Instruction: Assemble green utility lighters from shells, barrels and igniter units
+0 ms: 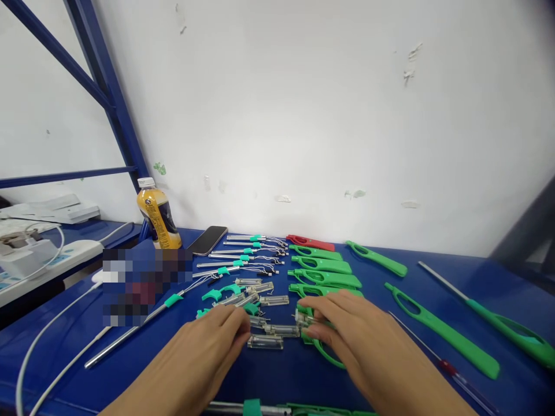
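The right hand [347, 323] pinches a clear piece [304, 319], long axis roughly sideways, visible end pointing left. The left hand [217, 338] curls, its grip's contents hidden; I cannot tell.

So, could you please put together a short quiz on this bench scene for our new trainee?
1. Multiple choice: what do the fingers of the right hand pinch?
A) a white cable
B) a small clear part
C) a metal rod

2. True or false: every handle shell in view is green.

3. Fill in the blank: the yellow bottle standing near the phone has a ____ cap.

Key:
1. B.
2. False; there is also a red handle shell.
3. White.
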A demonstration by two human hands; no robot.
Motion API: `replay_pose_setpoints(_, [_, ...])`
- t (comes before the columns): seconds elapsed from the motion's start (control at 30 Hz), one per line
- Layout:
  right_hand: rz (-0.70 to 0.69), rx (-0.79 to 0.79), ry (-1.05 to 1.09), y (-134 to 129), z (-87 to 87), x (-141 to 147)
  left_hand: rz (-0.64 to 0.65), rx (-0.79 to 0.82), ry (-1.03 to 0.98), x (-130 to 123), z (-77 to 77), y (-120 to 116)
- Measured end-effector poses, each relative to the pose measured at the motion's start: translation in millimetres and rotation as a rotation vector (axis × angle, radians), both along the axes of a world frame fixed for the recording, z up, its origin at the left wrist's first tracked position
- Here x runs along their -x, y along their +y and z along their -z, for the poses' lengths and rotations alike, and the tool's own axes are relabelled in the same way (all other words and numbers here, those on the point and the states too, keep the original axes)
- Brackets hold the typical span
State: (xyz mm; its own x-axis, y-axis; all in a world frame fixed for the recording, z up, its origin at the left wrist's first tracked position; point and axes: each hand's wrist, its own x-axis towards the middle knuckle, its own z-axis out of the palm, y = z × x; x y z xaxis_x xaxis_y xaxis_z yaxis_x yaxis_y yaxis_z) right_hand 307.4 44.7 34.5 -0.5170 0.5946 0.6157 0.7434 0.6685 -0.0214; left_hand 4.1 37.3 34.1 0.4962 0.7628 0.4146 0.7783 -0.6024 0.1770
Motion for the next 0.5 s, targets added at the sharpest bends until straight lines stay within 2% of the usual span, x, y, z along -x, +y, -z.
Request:
replay_pose_setpoints(0.13, [0.016,0.094,0.039,-3,-7.4,5,0.052,-0.038,-0.294,-18,-33.5,11])
replay_pose_setpoints(0.23, [0.018,0.137,0.089,-4,-14.4,6,0.067,-0.061,-0.485,-35,-47.9,14])
replay_pose_setpoints(0.3, [-0.013,0.127,0.126,-4,-17.6,7,0.068,-0.024,-0.581,-43,-48.4,13])
replay_pose_setpoints(0.5, [-0.069,0.111,0.256,-2,-15.6,20,0.048,0.258,-0.757,-47,-33.8,14])
